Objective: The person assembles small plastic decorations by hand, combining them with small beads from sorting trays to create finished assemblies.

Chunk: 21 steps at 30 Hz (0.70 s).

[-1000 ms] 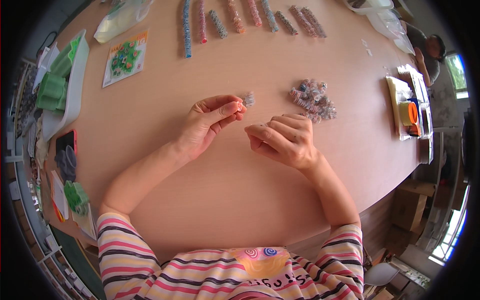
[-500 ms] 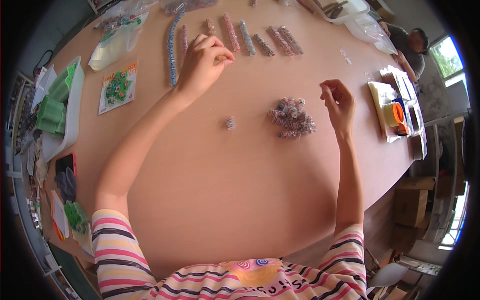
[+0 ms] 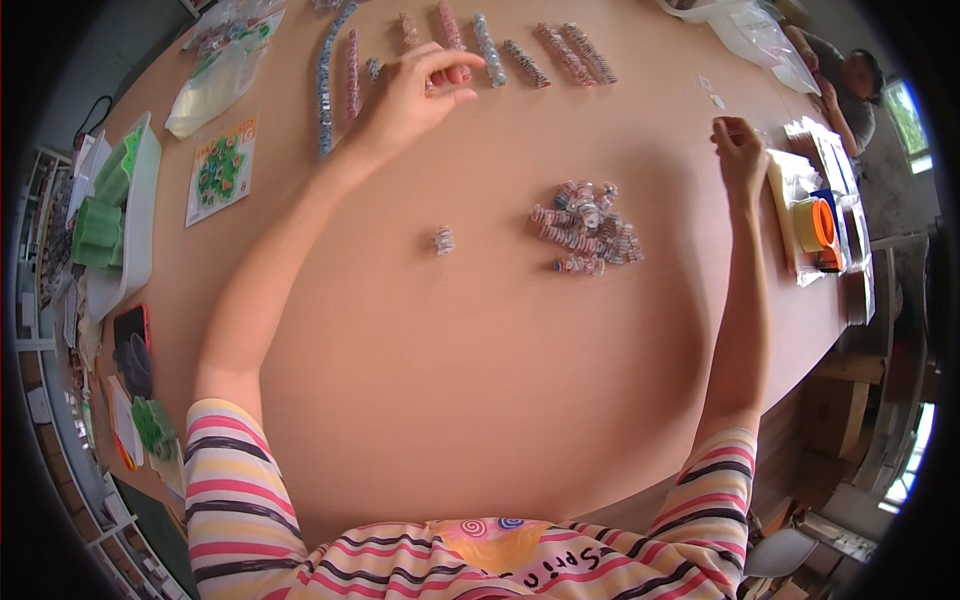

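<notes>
My left hand (image 3: 425, 85) hovers over the far side of the table, thumb and forefinger apart, with nothing seen between them. Just left of its wrist lies a short bluish roll (image 3: 373, 68) of small discs, partly hidden by the hand. Longer rolls line up around it, among them a long blue roll (image 3: 323, 90), a pink roll (image 3: 352, 75) and a pale blue roll (image 3: 489, 50). At the right, my right hand (image 3: 740, 150) has its fingers curled together; their contents are hidden. Between my arms sit a heap of short clear-wrapped disc rolls (image 3: 588, 232) and one single short roll (image 3: 443, 240).
Small clear scraps (image 3: 712, 92) lie beyond my right hand. Packets and an orange tape roll (image 3: 815, 224) stand at the right edge. A white bin (image 3: 147, 215) with green trays, a printed card (image 3: 220, 172) and a phone (image 3: 133, 322) are on the left. A person (image 3: 845, 95) sits far right.
My left thumb and forefinger have parted, and the short bluish roll now shows beside that hand. My right hand has moved right and farther away, away from the heap.
</notes>
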Each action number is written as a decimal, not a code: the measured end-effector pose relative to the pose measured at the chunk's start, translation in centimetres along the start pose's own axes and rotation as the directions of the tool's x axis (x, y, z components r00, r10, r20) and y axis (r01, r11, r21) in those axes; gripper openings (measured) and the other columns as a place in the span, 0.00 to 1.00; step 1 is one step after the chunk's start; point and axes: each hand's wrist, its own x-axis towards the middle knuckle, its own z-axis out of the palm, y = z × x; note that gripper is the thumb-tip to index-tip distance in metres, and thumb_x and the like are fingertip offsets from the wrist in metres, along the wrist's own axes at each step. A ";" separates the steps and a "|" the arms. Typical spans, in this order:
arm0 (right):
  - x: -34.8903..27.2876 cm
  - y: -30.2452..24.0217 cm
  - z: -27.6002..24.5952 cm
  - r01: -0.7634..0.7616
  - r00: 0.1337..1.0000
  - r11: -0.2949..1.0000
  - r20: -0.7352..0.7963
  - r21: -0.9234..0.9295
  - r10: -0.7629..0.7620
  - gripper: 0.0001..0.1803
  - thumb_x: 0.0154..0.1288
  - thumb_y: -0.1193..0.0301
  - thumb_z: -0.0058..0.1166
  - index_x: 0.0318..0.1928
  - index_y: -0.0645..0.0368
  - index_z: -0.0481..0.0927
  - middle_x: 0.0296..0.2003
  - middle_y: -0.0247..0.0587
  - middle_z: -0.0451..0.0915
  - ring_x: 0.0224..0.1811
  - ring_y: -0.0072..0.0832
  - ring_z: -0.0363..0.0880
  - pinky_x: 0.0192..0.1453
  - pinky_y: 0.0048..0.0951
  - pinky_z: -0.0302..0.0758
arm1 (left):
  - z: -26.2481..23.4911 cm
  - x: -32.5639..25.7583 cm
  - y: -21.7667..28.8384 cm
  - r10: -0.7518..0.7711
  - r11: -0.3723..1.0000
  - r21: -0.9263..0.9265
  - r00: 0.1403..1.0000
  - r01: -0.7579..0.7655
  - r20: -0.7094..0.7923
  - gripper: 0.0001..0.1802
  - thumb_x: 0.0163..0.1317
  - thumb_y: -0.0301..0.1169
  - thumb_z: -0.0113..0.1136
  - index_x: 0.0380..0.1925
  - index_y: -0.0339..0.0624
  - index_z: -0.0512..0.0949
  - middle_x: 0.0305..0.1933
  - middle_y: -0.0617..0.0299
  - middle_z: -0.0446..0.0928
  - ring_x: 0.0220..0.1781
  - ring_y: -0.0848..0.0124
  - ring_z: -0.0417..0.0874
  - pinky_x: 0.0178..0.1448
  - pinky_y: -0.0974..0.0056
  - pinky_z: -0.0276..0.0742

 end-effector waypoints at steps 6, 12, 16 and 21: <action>3.1 0.9 -2.1 0.067 0.997 0.788 0.063 -0.612 -0.036 0.22 0.62 0.50 0.63 0.35 0.59 0.85 0.29 0.47 0.86 0.34 0.45 0.87 0.42 0.43 0.81 | -2.4 -9.8 3.5 0.139 0.979 -0.195 0.877 -0.053 0.460 0.19 0.56 0.27 0.71 0.50 0.46 0.83 0.51 0.65 0.77 0.45 0.68 0.75 0.56 0.65 0.76; -5.5 -9.9 -2.6 0.242 0.964 0.945 0.164 -0.221 -0.209 0.12 0.67 0.64 0.62 0.41 0.60 0.82 0.32 0.43 0.87 0.32 0.30 0.87 0.35 0.29 0.79 | -1.5 -11.7 3.2 0.002 0.957 -0.266 0.913 0.116 0.408 0.12 0.55 0.27 0.72 0.39 0.40 0.81 0.44 0.63 0.78 0.45 0.68 0.77 0.49 0.62 0.79; -14.9 -20.9 -1.4 0.239 0.813 0.925 0.460 0.295 -0.357 0.11 0.61 0.71 0.67 0.42 0.59 0.80 0.34 0.40 0.84 0.28 0.27 0.82 0.33 0.28 0.79 | -0.8 -12.3 3.2 0.093 0.974 -0.223 0.949 -0.025 0.300 0.11 0.54 0.26 0.72 0.33 0.38 0.78 0.38 0.62 0.77 0.42 0.65 0.78 0.44 0.61 0.78; -19.0 -24.2 3.0 0.230 0.696 0.864 0.544 0.449 -0.468 0.16 0.59 0.70 0.69 0.44 0.62 0.79 0.35 0.42 0.84 0.30 0.30 0.84 0.35 0.33 0.81 | -0.4 -12.6 3.7 0.170 0.983 -0.096 0.966 -0.154 0.197 0.11 0.52 0.25 0.71 0.31 0.37 0.77 0.35 0.59 0.76 0.40 0.60 0.78 0.44 0.56 0.76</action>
